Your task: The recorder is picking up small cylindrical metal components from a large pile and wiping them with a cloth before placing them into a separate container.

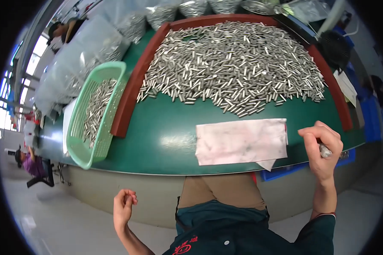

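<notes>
While curled shut on a few metal pins (325, 151) at worktop (166, 140) edge, right hand (323, 153) nearer pin heap (234, 63), up-left; left hand (124, 208) loosely closed, empty-looking, off worktop.

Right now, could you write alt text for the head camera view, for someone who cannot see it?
A big heap of small metal pins covers a green table; the right hand closes on a few by a stained white cloth. The left hand hangs curled below, and a green basket holds more.

We sit in a factory sorting room: a green table (166, 140) heaped with small metal pins (234, 63), bagged pins (85, 55) stacked along its left edge.
</notes>
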Tool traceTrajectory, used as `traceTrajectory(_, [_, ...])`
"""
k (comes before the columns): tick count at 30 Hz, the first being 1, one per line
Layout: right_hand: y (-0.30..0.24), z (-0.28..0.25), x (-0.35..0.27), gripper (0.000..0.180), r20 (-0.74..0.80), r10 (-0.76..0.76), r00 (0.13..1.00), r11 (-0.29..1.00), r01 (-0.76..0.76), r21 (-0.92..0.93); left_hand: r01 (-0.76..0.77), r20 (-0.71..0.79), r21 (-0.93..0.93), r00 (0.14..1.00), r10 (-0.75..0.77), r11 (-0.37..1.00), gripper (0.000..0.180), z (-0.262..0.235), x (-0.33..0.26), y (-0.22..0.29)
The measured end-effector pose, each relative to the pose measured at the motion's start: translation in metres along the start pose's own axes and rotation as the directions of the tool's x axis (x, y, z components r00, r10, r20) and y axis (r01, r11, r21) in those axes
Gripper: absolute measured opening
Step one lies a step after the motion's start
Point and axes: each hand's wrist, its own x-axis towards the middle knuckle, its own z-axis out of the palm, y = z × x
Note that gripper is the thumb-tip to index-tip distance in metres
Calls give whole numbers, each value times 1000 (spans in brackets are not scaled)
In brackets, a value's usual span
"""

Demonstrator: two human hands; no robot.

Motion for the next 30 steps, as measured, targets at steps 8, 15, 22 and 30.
traceTrajectory(8, [10,2,16,17,-4,186,983,869,-163,468,-505,171,-229,821,545,832,9,74,49,141])
traceTrajectory(15, [0,30,23,16,49,119,992,778,-124,616,-789,373,-110,531,760,605,13,189,83,196])
traceTrajectory(22, [16,31,17,16,25,170,985,747,-145,648,-904,446,-149,300,843,400,16,216,103,193])
traceTrajectory(30, [22,49,28,32,271,225,936,466,-347,814,-961,479,154,277,833,230,14,199,111,188])
